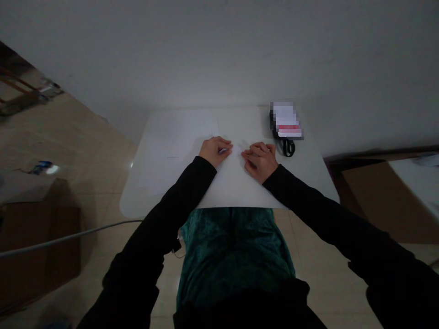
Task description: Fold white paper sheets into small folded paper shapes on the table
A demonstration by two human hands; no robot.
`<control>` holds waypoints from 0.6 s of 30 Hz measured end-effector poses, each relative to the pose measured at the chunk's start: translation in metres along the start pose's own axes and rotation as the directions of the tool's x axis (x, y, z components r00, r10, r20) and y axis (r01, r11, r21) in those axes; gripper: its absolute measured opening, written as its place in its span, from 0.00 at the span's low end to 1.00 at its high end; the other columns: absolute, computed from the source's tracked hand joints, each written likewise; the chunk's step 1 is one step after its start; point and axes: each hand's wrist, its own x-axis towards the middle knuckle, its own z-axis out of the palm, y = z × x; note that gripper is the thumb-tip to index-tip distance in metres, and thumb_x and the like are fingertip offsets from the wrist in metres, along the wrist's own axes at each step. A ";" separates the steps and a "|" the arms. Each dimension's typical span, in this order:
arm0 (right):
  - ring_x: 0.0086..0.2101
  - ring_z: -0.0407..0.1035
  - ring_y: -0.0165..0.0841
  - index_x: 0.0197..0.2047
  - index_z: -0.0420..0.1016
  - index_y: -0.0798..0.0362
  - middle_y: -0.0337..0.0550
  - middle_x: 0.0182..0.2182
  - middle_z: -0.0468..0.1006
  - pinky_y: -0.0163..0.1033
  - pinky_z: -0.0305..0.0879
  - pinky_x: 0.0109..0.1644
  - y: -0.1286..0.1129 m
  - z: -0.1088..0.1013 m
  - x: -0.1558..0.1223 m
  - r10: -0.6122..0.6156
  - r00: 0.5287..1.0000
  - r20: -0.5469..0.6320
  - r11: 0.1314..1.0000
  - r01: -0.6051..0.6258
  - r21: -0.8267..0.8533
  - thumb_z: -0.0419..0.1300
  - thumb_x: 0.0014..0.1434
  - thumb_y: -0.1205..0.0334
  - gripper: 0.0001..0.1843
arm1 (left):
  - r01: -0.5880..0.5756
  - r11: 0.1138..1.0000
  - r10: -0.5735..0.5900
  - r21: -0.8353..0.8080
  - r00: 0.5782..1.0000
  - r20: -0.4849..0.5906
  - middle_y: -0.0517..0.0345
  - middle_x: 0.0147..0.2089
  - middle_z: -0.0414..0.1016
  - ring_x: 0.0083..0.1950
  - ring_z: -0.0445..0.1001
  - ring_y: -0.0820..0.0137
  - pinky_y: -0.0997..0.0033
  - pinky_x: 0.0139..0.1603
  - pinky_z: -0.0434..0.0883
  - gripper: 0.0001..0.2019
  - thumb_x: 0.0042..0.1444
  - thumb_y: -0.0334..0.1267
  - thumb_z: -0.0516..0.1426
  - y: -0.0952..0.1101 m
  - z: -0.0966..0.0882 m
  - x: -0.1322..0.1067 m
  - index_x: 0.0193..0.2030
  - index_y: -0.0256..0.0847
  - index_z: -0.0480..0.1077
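Observation:
A white sheet of paper (236,185) lies on the small white table (147,183) in front of me. My left hand (215,150) rests on the sheet's far left part with its fingers curled and pressed down on the paper. My right hand (261,160) lies a little to the right, fingers bent and pinched at the paper's far edge. Both arms wear black sleeves. The paper's far edge between the hands is hard to make out against the table.
Black-handled scissors (287,146) lie at the table's far right, beside a blurred card-like item (286,119). A white wall stands behind the table. A brown box (41,228) and a grey cable (68,237) are at the left; tan floor lies around.

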 end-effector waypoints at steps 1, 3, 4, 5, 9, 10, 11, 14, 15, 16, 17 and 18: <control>0.51 0.62 0.46 0.45 0.81 0.52 0.49 0.44 0.80 0.53 0.47 0.52 0.001 0.000 0.000 0.012 1.000 -0.004 1.000 -0.012 0.000 0.54 0.60 0.66 0.15 | -0.004 1.000 0.004 0.007 1.000 0.004 0.51 0.46 0.81 0.46 0.79 0.64 0.60 0.51 0.76 0.06 0.53 0.35 0.63 0.000 0.000 0.000 0.38 0.41 0.81; 0.51 0.62 0.47 0.45 0.81 0.52 0.49 0.45 0.80 0.52 0.48 0.51 0.002 0.000 0.000 0.035 0.999 -0.009 0.999 -0.035 -0.001 0.55 0.59 0.65 0.15 | -0.014 1.000 0.014 0.020 1.000 0.009 0.50 0.46 0.81 0.46 0.79 0.64 0.58 0.53 0.75 0.06 0.53 0.35 0.63 0.001 -0.001 0.000 0.38 0.41 0.81; 0.51 0.63 0.47 0.45 0.81 0.52 0.50 0.45 0.80 0.52 0.48 0.51 0.002 0.000 0.000 0.049 0.999 -0.015 0.999 -0.049 -0.004 0.55 0.59 0.64 0.15 | -0.018 1.000 0.018 0.025 1.000 0.009 0.50 0.46 0.81 0.46 0.79 0.64 0.58 0.53 0.75 0.06 0.53 0.35 0.63 0.001 -0.001 0.000 0.37 0.41 0.81; 0.50 0.63 0.47 0.44 0.81 0.52 0.50 0.46 0.79 0.52 0.49 0.50 0.002 0.000 0.000 0.064 0.998 -0.023 0.998 -0.065 -0.012 0.55 0.59 0.64 0.15 | -0.020 0.999 0.020 0.030 1.000 0.008 0.50 0.45 0.81 0.46 0.79 0.64 0.57 0.53 0.75 0.06 0.53 0.35 0.63 0.000 -0.001 0.001 0.37 0.41 0.81; 0.48 0.64 0.46 0.43 0.81 0.54 0.51 0.47 0.80 0.51 0.51 0.48 0.003 0.000 -0.003 0.084 0.995 -0.049 0.993 -0.087 -0.074 0.55 0.59 0.66 0.15 | -0.038 0.998 0.037 0.047 0.999 0.013 0.51 0.45 0.81 0.46 0.79 0.64 0.58 0.52 0.75 0.05 0.52 0.34 0.64 -0.001 -0.001 0.001 0.36 0.41 0.81; 0.48 0.64 0.46 0.44 0.81 0.55 0.52 0.47 0.80 0.50 0.52 0.48 0.003 0.000 -0.004 0.068 0.996 -0.053 0.993 -0.073 -0.093 0.55 0.58 0.67 0.15 | -0.041 0.998 0.041 0.048 0.999 0.011 0.51 0.45 0.81 0.46 0.79 0.64 0.59 0.52 0.76 0.05 0.52 0.34 0.64 -0.002 -0.001 0.001 0.36 0.41 0.81; 0.47 0.65 0.46 0.44 0.80 0.56 0.52 0.47 0.80 0.50 0.52 0.47 0.003 0.001 -0.005 0.050 0.997 -0.059 0.992 -0.056 -0.113 0.55 0.58 0.67 0.15 | -0.042 0.998 0.042 0.046 0.999 0.005 0.51 0.45 0.81 0.45 0.79 0.65 0.59 0.52 0.76 0.05 0.52 0.34 0.64 -0.002 -0.001 0.001 0.36 0.41 0.81; 0.45 0.65 0.45 0.44 0.79 0.59 0.54 0.44 0.80 0.49 0.54 0.47 0.002 0.001 -0.006 0.009 0.994 -0.112 0.986 -0.027 -0.162 0.55 0.58 0.68 0.14 | -0.045 0.998 0.046 0.034 0.999 -0.015 0.50 0.45 0.81 0.45 0.79 0.65 0.60 0.51 0.76 0.06 0.52 0.34 0.63 -0.004 0.000 0.001 0.37 0.40 0.81; 0.45 0.65 0.44 0.45 0.79 0.59 0.54 0.44 0.79 0.49 0.54 0.47 0.002 0.001 -0.006 -0.011 0.991 -0.134 0.986 -0.011 -0.167 0.55 0.57 0.69 0.14 | -0.050 0.998 0.051 0.034 0.999 -0.019 0.49 0.45 0.81 0.46 0.79 0.64 0.60 0.52 0.76 0.06 0.52 0.34 0.63 -0.004 0.001 0.001 0.37 0.39 0.81; 0.45 0.65 0.44 0.46 0.78 0.59 0.53 0.44 0.79 0.49 0.54 0.47 0.002 0.001 -0.005 -0.040 0.987 -0.154 0.986 0.014 -0.167 0.55 0.57 0.69 0.15 | -0.055 0.998 0.056 0.036 0.998 -0.023 0.49 0.44 0.81 0.46 0.79 0.64 0.60 0.51 0.75 0.06 0.53 0.34 0.63 -0.004 0.001 0.000 0.37 0.39 0.81; 0.46 0.65 0.44 0.48 0.77 0.58 0.52 0.46 0.79 0.49 0.53 0.48 0.002 0.002 -0.005 -0.075 0.983 -0.167 0.986 0.047 -0.161 0.56 0.57 0.69 0.16 | -0.060 0.997 0.061 0.042 0.998 -0.026 0.49 0.44 0.81 0.45 0.79 0.63 0.60 0.51 0.75 0.06 0.53 0.34 0.63 -0.004 0.002 0.000 0.37 0.38 0.81; 0.48 0.65 0.43 0.49 0.77 0.57 0.52 0.48 0.79 0.48 0.53 0.49 0.002 0.002 -0.004 -0.111 0.979 -0.172 0.985 0.084 -0.153 0.56 0.57 0.69 0.17 | -0.065 0.997 0.066 0.048 0.997 -0.031 0.48 0.44 0.81 0.45 0.79 0.63 0.60 0.51 0.75 0.07 0.53 0.35 0.63 -0.005 0.003 0.000 0.37 0.38 0.81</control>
